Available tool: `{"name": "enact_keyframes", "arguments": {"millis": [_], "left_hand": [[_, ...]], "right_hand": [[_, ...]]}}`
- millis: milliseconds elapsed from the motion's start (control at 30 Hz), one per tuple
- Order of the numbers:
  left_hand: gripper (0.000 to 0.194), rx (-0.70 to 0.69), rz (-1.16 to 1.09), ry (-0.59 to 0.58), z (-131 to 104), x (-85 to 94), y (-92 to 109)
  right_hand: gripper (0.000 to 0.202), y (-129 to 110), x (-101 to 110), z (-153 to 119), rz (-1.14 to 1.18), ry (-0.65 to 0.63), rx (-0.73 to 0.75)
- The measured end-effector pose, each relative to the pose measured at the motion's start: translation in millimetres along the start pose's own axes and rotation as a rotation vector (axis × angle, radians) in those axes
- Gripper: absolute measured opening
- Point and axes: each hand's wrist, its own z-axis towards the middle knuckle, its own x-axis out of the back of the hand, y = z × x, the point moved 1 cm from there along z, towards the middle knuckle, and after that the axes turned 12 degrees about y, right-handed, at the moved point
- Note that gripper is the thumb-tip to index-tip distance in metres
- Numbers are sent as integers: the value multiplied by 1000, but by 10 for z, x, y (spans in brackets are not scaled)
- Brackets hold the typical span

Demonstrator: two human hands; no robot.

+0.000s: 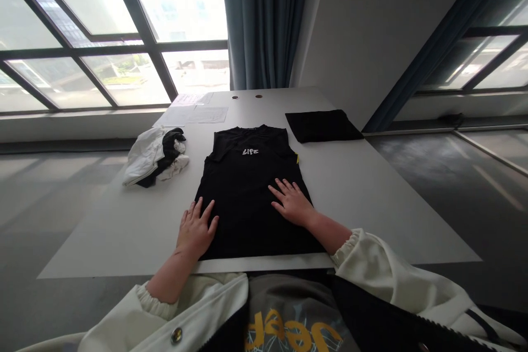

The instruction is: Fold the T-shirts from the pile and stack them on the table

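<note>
A black shirt (251,198) with small white lettering near its collar lies flat on the white table, its hem along the front edge. My left hand (197,231) rests on the shirt's lower left edge, fingers spread. On the right part of the shirt lies my right hand (292,202), palm down with fingers apart. Neither hand grips the cloth. A bit of yellow shows at the shirt's right side.
On the table (371,198), a crumpled white and black garment (146,154) lies to the left. Papers (206,114) are at the back left, and a folded black cloth (324,126) is at the back right. Windows and a curtain (266,22) stand behind.
</note>
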Motion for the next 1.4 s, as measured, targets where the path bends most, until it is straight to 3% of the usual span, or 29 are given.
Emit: {"name": "enact_keyframes", "arguments": {"millis": [433,667,833,967,1133,1267,1400], "left_hand": [[58,86,43,-2,-132,96,-98],[51,63,51,-41,-244,399,-354],[30,150,64,-218,-193,561,-443],[15,181,-8,-316,-122,621,-395],[14,296,-68,-332,-124,662,-304],[7,360,-157,-357,-178,645,-275],[25,418,-233,-351,-235,650,-300]], "right_hand": [[65,17,-1,-28,-21,-12,-19],[57,54,147,110,-35,13,11],[35,-27,445,784,-20,71,125],[30,-235,500,1518,-29,34,157],[33,-568,355,2308,-40,-17,143],[38,-842,176,2751,-29,-53,175],[42,-1117,-23,3045,2,-83,219]]}}
